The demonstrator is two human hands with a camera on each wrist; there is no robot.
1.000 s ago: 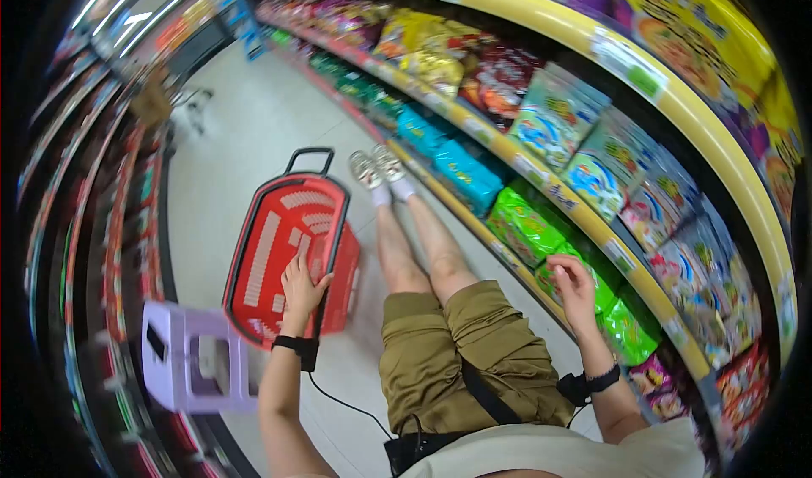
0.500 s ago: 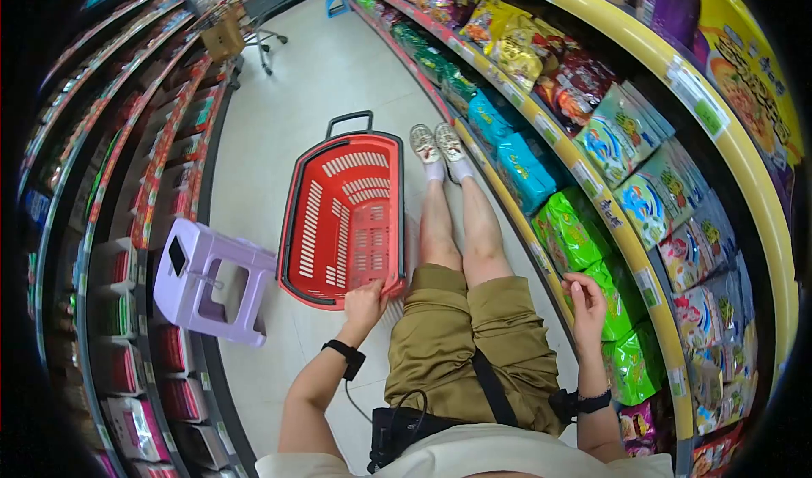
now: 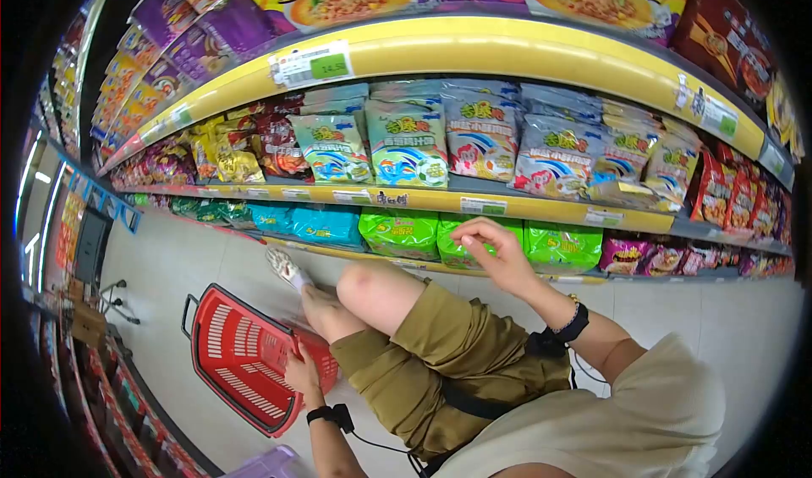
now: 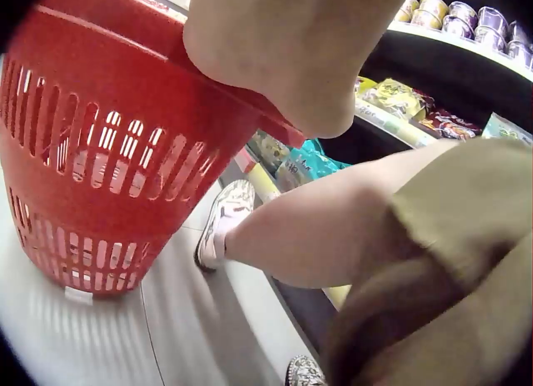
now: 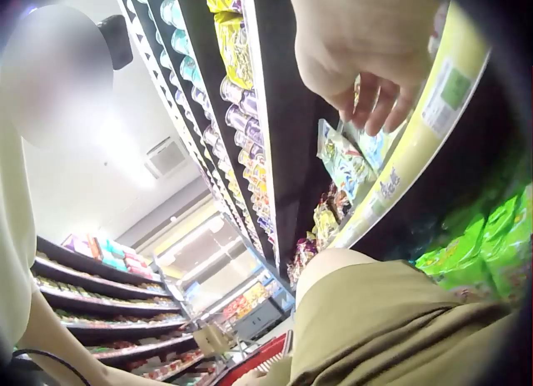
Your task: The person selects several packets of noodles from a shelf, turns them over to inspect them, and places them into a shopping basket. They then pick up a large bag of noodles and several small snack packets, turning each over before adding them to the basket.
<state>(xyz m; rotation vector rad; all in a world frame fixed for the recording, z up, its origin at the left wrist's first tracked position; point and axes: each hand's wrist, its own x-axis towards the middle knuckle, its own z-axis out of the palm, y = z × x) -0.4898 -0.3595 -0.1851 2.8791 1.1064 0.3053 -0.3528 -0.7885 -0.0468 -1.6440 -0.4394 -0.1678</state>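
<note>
My left hand (image 3: 302,372) grips the near rim of a red shopping basket (image 3: 245,355), which stands on the floor at my left. In the left wrist view the basket's slotted wall (image 4: 108,144) fills the left side, with the hand over its top edge. My right hand (image 3: 499,254) is raised in front of the shelves with loosely bent fingers and nothing in them. In the head view it overlaps the green noodle packs (image 3: 482,233) on the bottom shelf. Grey-blue snack bags (image 3: 408,144) stand on the shelf above.
Yellow shelf edges (image 3: 381,51) with price tags run across the front. Blue packs (image 3: 326,226) lie left of the green ones and small purple packs (image 3: 626,256) to the right. A lilac stool (image 3: 271,463) shows at the bottom edge. A cart (image 3: 118,300) stands down the aisle.
The view and body have turned right to face the shelves. The left hand went from lying over the basket's side rim to holding its near end. The right hand stays empty.
</note>
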